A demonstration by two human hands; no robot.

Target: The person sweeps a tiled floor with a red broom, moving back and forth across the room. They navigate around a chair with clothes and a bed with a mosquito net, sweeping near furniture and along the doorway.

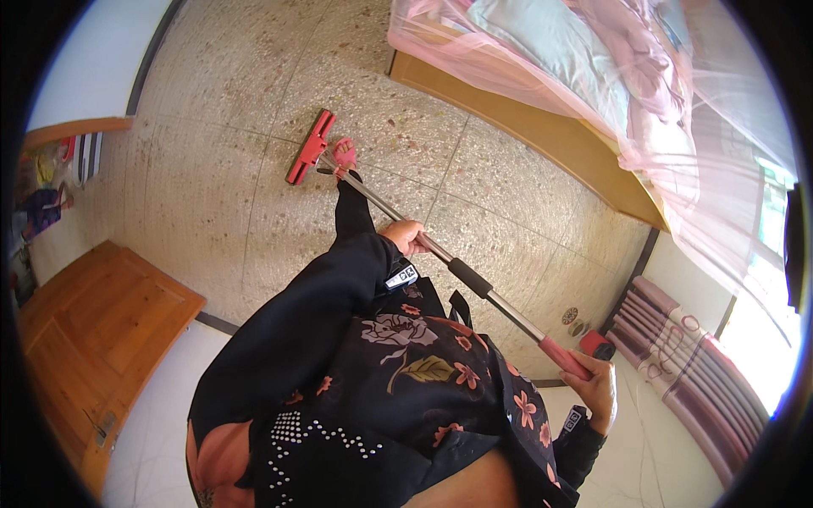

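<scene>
Both of my hands hold a sponge mop. My left hand (403, 237) is closed around its metal pole (387, 208), about midway between the mop head and the dark foam sleeve. At the upper end, my right hand (597, 387) grips the pink handle (562, 357). The red mop head (311, 147) is at the far end, beside a foot in a pink sandal (345, 152). Whether its sponge touches the speckled terrazzo floor (394, 140) cannot be told from this angle.
A wooden bed frame (508, 130) draped with pink netting (438, 47) stands at upper right. To the left is a wooden door (108, 330). Gathered curtains (692, 362) hang at right, near a small red object (596, 345) and a round drain cover (570, 315).
</scene>
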